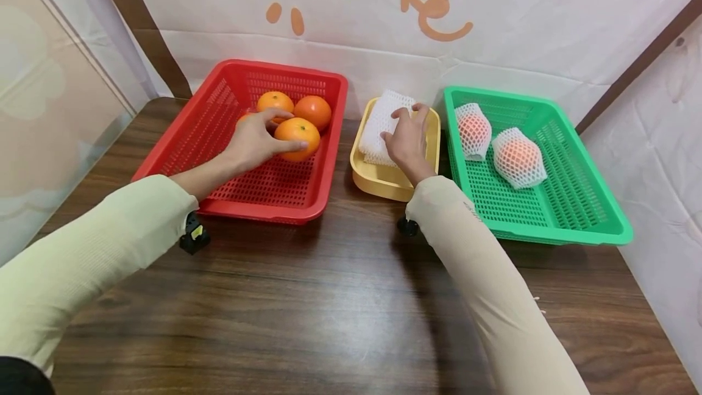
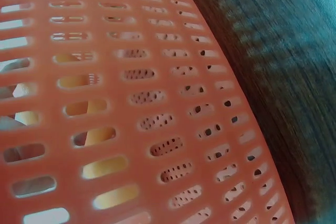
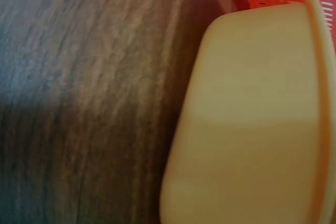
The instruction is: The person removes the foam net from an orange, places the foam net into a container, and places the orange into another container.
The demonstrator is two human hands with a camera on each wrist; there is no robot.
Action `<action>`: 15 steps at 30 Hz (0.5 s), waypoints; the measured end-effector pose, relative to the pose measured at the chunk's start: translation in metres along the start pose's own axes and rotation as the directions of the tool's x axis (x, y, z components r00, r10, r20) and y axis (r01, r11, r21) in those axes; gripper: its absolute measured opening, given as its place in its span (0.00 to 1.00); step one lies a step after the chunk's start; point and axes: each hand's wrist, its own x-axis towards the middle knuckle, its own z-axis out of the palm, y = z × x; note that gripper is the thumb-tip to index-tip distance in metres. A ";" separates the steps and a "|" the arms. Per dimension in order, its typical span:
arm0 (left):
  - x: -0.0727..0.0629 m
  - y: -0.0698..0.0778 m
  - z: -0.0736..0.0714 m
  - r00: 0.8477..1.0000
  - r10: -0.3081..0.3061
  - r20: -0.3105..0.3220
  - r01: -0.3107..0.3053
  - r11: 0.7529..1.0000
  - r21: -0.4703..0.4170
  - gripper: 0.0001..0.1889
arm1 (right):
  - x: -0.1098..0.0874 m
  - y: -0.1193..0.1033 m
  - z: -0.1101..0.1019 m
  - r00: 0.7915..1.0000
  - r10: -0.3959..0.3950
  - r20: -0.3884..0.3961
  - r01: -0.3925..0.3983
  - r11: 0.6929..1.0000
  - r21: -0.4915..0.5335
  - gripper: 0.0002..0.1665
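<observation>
In the head view my left hand [image 1: 253, 142] grips an orange [image 1: 298, 139] between thumb and fingers, over the red basket [image 1: 323, 197]. Behind it in that basket lie another orange [image 1: 275, 101] and a redder round fruit [image 1: 313, 112]; a further fruit is mostly hidden by the hand. My right hand [image 1: 408, 142] reaches over the yellow tray [image 1: 378, 186], fingers bent and spread, fingertips right at the white foam fruit nets [image 1: 378, 133]. In the left wrist view, the basket's slotted wall [image 2: 131, 87] hides most of the hand. The tray's side [image 3: 252, 119] fills much of the right wrist view.
To the right stands a green basket [image 1: 570, 224] holding two net-wrapped fruits, one on the left [image 1: 474, 130] and one nearer the middle [image 1: 518, 157]. All containers stand on a dark wooden table [image 1: 329, 297] against a printed white cloth [image 1: 510, 35].
</observation>
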 end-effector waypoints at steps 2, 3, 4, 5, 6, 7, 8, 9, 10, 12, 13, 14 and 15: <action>0.001 0.000 0.002 1.000 0.001 0.008 -0.001 1.000 0.014 0.41 | 0.000 0.002 0.001 0.999 -0.050 0.016 0.051 0.995 -0.086 0.19; 0.002 0.000 0.002 1.000 -0.002 0.016 0.002 1.000 0.018 0.41 | 0.000 0.003 0.001 0.996 -0.086 0.035 0.090 0.988 -0.127 0.18; 0.002 0.000 0.003 1.000 -0.005 0.025 0.005 1.000 0.020 0.40 | 0.000 0.003 0.001 0.990 -0.126 0.060 0.134 0.978 -0.159 0.18; 0.002 0.000 0.003 0.999 -0.008 0.032 0.008 1.000 0.021 0.40 | 0.000 0.003 0.000 0.983 -0.163 0.088 0.177 0.968 -0.178 0.18; 0.003 -0.001 0.003 0.999 -0.011 0.039 0.011 1.000 0.020 0.40 | 0.000 0.004 0.000 0.973 -0.194 0.124 0.216 0.957 -0.193 0.19; 0.003 -0.001 0.003 0.999 -0.015 0.048 0.015 1.000 0.015 0.40 | 0.000 0.004 0.000 0.962 -0.218 0.163 0.248 0.948 -0.200 0.20; 0.003 -0.001 0.003 0.998 -0.020 0.054 0.020 1.000 0.010 0.40 | 0.001 0.005 0.000 0.952 -0.230 0.200 0.269 0.943 -0.194 0.21; 0.003 -0.002 0.003 0.998 -0.024 0.059 0.023 1.000 0.007 0.40 | 0.001 0.005 0.000 0.944 -0.236 0.229 0.281 0.941 -0.190 0.22; 0.003 -0.003 0.003 0.998 -0.025 0.062 0.024 1.000 0.006 0.40 | 0.001 0.005 0.001 0.938 -0.235 0.254 0.286 0.940 -0.184 0.23; 0.003 -0.005 0.003 0.998 -0.026 0.064 0.026 1.000 0.009 0.40 | 0.000 0.006 0.002 0.927 -0.231 0.296 0.294 0.937 -0.191 0.25; 0.003 -0.005 0.003 0.998 -0.024 0.066 0.024 1.000 0.009 0.40 | 0.000 0.007 0.002 0.922 -0.231 0.310 0.300 0.934 -0.197 0.26; 0.003 -0.006 0.004 0.998 -0.022 0.066 0.021 1.000 0.012 0.39 | 0.000 0.007 0.002 0.917 -0.233 0.322 0.309 0.928 -0.208 0.27; 0.003 -0.007 0.004 0.998 -0.018 0.065 0.017 1.000 0.017 0.39 | 0.000 0.008 0.002 0.912 -0.236 0.335 0.320 0.921 -0.224 0.27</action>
